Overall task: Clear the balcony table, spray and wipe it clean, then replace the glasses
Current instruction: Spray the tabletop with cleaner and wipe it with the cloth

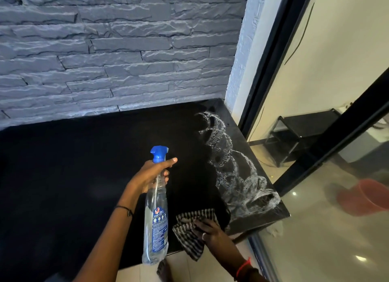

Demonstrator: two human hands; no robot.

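Two hands busy: left hand (pixel 151 174) grips spray bottle (pixel 156 214), right hand (pixel 210 229) pins striped cloth (pixel 193 229) on desk (pixel 84 166), nearer the foam band (pixel 235 170) running front-to-back along right edge.

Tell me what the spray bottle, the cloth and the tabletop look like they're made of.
Spray bottle: clear, glossy plastic with a blue plastic trigger head; you can see through it. Cloth: soft woven fabric, striped dark and light, folding limply. Tabletop: black, smooth, probably polished stone; foam sits on its surface.
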